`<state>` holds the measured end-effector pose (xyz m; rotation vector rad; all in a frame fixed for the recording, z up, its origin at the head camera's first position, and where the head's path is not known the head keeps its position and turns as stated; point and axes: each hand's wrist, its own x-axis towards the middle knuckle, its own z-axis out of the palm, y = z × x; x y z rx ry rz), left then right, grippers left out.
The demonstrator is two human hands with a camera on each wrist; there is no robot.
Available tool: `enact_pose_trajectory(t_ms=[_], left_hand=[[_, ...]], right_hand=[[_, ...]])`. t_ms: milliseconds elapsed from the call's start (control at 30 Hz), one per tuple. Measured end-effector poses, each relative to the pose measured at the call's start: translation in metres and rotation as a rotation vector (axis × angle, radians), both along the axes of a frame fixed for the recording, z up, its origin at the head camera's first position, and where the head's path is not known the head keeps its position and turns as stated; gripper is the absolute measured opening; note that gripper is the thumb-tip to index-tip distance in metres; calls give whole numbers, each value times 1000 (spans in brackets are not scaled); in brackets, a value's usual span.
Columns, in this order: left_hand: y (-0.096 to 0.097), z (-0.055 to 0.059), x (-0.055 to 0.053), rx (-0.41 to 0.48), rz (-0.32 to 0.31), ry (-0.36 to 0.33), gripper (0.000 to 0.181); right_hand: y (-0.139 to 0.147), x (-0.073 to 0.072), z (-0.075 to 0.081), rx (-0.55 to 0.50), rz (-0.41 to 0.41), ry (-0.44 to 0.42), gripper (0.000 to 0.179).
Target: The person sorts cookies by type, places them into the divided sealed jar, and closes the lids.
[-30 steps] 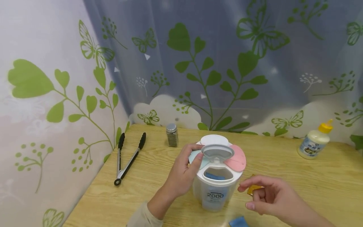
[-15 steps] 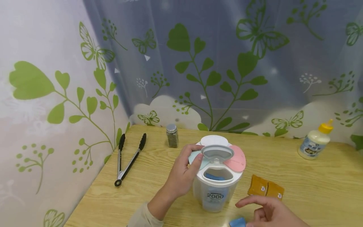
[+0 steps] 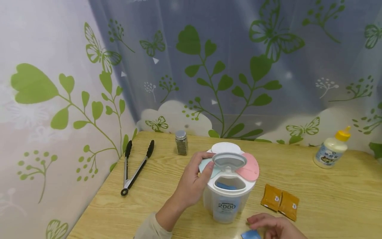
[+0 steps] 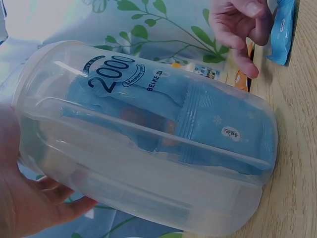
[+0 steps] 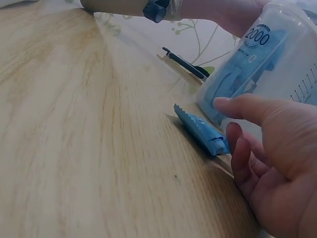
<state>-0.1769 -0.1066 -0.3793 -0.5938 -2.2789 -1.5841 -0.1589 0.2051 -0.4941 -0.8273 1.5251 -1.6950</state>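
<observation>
A clear plastic storage container [image 3: 243, 199] marked "2000" stands on the table, its grey front flap raised above the opening. My left hand [image 3: 189, 186] grips its upper left side, thumb on the pale blue lid and fingers around the rim. Inside it, blue packets [image 4: 228, 119] show through the wall. At the front, my right hand [image 3: 273, 225] is beside a loose blue packet [image 3: 251, 234], fingers loosely bent. In the right wrist view, the packet [image 5: 200, 130] lies on the table just beyond the fingertips, with nothing pinched between thumb and fingers.
Two orange-brown packets [image 3: 271, 198] lie side by side right of the container. Tongs [image 3: 134, 174] rest at the left, a spice jar [image 3: 181, 143] at the back. A yellow-capped squeeze bottle [image 3: 329, 151] stands at the back right. A printed curtain [image 3: 226, 109] borders the table.
My right hand has moved down toward the loose blue packet, uncovering the orange-brown packets. My left hand and the container have stayed in place.
</observation>
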Motion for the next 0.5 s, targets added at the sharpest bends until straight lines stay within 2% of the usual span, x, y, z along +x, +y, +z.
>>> enact_pose_trajectory(t_ms=[167,333,500], left_hand=[[0,-1,0,4,-1,4,25],[0,0,1,10,-2,0,25],[0,0,1,12,-4,-1,24]], right_hand=[[0,-1,-5,8,52,110,37],[-3,-4,-9,16,70,207,38],[-2,-3,-7,94,39,235,36]])
